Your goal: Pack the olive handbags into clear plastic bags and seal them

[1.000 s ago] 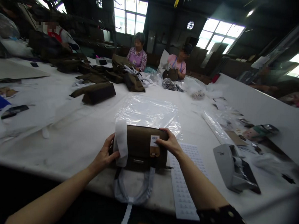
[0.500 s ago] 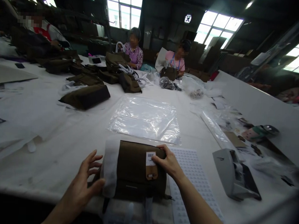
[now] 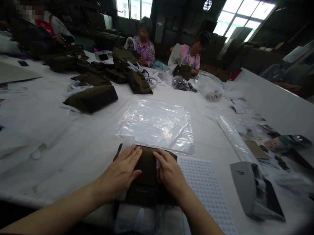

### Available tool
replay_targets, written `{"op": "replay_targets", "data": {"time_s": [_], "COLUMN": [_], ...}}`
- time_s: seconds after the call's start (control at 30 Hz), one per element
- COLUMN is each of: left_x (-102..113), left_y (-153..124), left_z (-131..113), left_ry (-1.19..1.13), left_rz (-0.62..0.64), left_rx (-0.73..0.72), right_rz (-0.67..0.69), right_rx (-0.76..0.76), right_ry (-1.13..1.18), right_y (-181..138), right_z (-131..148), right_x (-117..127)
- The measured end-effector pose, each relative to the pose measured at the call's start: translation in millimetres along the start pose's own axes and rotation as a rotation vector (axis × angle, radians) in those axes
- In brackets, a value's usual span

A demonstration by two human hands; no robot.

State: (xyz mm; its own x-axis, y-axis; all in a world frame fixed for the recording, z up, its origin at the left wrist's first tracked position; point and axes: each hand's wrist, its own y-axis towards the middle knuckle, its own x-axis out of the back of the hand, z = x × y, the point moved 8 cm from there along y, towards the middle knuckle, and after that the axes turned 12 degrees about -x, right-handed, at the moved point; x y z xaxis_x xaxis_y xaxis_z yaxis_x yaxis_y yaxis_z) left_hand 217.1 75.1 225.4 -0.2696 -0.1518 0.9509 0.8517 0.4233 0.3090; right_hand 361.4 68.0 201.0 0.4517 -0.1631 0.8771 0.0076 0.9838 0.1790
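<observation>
A dark brown bag (image 3: 147,167) lies at the near edge of the white table (image 3: 67,141), with white wrapping showing at its left corner. My left hand (image 3: 122,173) rests flat on the bag's left half, fingers stretched out. My right hand (image 3: 170,173) lies flat on its right half, covering the hang tag. Both hands press down on the bag and hold nothing. A clear plastic bag (image 3: 156,124) lies flat just beyond it.
A white dotted sticker sheet (image 3: 208,189) lies right of the bag, a grey device (image 3: 252,191) further right. More brown bags (image 3: 92,97) sit at the left and far side, where three people sit working. Paper tags and plastic lie along the right wall.
My left hand moved from the bag's left edge onto its top. My right hand let go of the top right corner and flattened over the tag. The view tilted down.
</observation>
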Motion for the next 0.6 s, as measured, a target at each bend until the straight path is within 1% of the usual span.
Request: {"op": "replay_targets", "data": {"time_s": [0.03,0.1,0.17,0.23,0.33,0.4,0.47,0.6], "left_x": [-8,-24,-38,-51,-69,-79,-88,-96], "left_y": [7,19,28,32,27,21,15,11], "left_z": [4,10,15,20,26,29,31,28], "left_ry": [0.009,0.024,0.039,0.042,0.014,-0.008,-0.028,-0.04], "left_rz": [0.047,0.113,0.154,0.19,0.236,0.254,0.265,0.261], "left_rx": [0.035,0.062,0.057,0.027,-0.028,-0.03,-0.015,0.001], "right_rz": [0.011,0.024,0.052,0.099,0.214,0.276,0.288,0.234], "right_rx": [0.003,-0.042,-0.075,-0.061,-0.02,-0.004,0.004,0.008], "right_ry": [-0.038,-0.113,-0.179,-0.23,-0.265,-0.271,-0.271,-0.263], "right_y": [3,12,22,32,38,38,36,33], "right_z": [6,9,7,5,1,-1,-2,-3], "right_x": [-5,-16,-26,-37,-58,-70,-77,-80]}}
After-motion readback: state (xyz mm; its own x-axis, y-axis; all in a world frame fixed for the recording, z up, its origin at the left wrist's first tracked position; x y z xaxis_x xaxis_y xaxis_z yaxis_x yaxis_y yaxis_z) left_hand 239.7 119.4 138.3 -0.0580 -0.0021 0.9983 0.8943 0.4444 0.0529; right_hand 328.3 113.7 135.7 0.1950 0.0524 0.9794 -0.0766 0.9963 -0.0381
